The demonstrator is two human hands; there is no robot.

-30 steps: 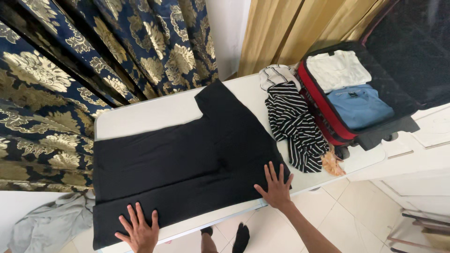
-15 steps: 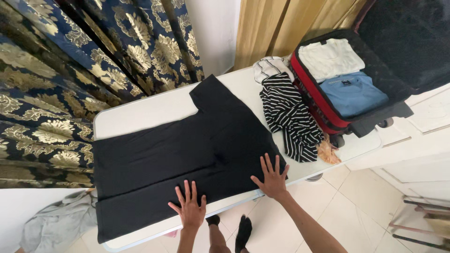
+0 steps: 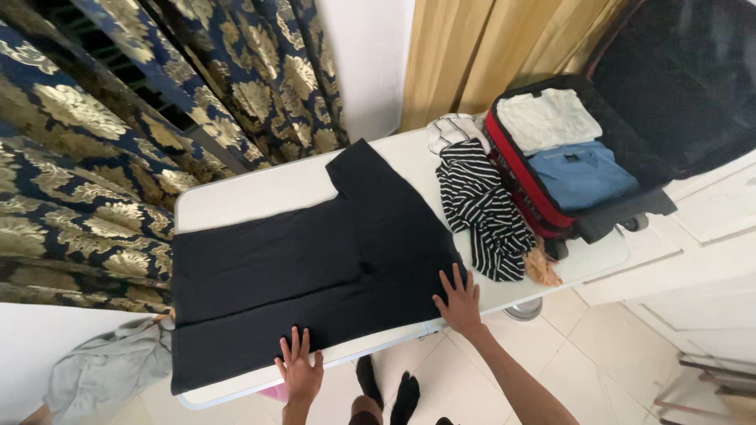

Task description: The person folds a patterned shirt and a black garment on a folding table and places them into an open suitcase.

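A black garment (image 3: 315, 260) lies spread flat across a white table (image 3: 252, 193), one sleeve pointing toward the far edge. My left hand (image 3: 299, 370) rests flat, fingers spread, on the garment's near edge at the table front. My right hand (image 3: 459, 301) presses flat with fingers apart on the garment's near right corner. Neither hand grips anything.
A black-and-white striped garment (image 3: 482, 208) and an orange cloth (image 3: 542, 267) lie at the table's right end. An open suitcase (image 3: 598, 224) holds a white (image 3: 549, 118) and a blue folded shirt (image 3: 581, 173). Patterned curtains hang behind; a grey cloth (image 3: 102, 370) lies on the floor at left.
My left hand slid right along the garment's near edge, then drew back slightly toward the table front. My right hand stayed on the near right corner.
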